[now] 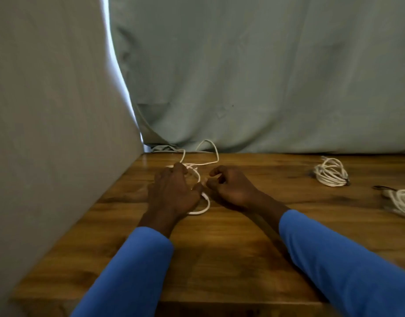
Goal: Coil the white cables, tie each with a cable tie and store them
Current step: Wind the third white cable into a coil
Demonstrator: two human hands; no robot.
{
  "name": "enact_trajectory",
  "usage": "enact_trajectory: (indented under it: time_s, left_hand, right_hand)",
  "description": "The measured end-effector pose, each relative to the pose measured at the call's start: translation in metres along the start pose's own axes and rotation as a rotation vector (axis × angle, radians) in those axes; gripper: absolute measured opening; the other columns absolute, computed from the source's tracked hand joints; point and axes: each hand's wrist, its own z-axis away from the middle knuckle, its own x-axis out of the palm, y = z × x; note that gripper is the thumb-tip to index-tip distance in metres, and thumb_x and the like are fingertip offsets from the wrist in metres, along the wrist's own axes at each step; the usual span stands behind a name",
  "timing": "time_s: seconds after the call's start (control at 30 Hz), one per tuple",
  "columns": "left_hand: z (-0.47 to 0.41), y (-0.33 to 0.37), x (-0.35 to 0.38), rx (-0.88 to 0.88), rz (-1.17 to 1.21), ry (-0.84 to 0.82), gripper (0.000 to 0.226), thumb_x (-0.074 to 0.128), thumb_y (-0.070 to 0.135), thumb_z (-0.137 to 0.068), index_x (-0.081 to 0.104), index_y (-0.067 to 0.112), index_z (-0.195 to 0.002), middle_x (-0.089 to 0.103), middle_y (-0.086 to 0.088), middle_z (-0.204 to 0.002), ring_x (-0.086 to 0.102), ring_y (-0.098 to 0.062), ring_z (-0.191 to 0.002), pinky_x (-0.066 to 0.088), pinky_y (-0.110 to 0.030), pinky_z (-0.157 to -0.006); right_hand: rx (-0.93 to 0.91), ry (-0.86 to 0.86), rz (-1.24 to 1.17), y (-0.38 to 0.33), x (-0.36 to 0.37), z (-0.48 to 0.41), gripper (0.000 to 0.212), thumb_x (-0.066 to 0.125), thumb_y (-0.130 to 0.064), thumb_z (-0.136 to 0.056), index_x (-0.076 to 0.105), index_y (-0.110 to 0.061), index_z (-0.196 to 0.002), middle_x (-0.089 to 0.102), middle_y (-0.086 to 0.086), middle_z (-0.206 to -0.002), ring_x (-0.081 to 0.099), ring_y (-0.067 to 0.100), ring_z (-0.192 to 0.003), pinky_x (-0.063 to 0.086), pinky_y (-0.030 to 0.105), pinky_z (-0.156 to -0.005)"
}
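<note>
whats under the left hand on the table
A thin white cable lies coiled on the brown wooden table under the left hand. One loop curves out near the wrist, and strands run on beyond the fingers. The coil's middle is covered by the hand.

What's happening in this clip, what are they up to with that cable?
A person is coiling a white cable on the wooden table. The left hand grips the loops gathered so far. The right hand, fingers curled, sits right beside them; whether it pinches the cable is unclear. The loose length trails back toward the curtain. One coiled bundle and a second bundle lie off to the right.
</note>
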Motion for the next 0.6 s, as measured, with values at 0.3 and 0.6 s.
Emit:
enact_trajectory:
  time_s: [0.3,0.6]
  left_hand:
    - [-0.054,-0.025,0.0,-0.139,0.438,0.034,0.019,0.069,0.035,-0.093,0.064,0.03,-0.111,0.072,0.003,-0.097,0.071,-0.02,-0.085,0.056,-0.036,-0.079]
    - [-0.077,-0.014,0.0,0.185,0.751,0.194,0.024,0.061,0.018,-0.104,0.075,0.024,-0.085,0.071,0.009,-0.071,0.064,-0.006,-0.068,0.051,-0.018,-0.063]
  right_hand:
    - [0.015,0.035,0.08,0.01,0.022,-0.012,0.009,0.071,-0.031,-0.088,0.077,-0.028,-0.093,0.071,-0.01,-0.085,0.066,0.01,-0.084,0.055,0.032,-0.073]
    - [0.062,0.141,-0.231,0.023,0.023,-0.025,0.033,0.074,-0.021,-0.074,0.06,-0.035,-0.1,0.066,-0.004,-0.099,0.068,0.022,-0.092,0.061,0.049,-0.08]
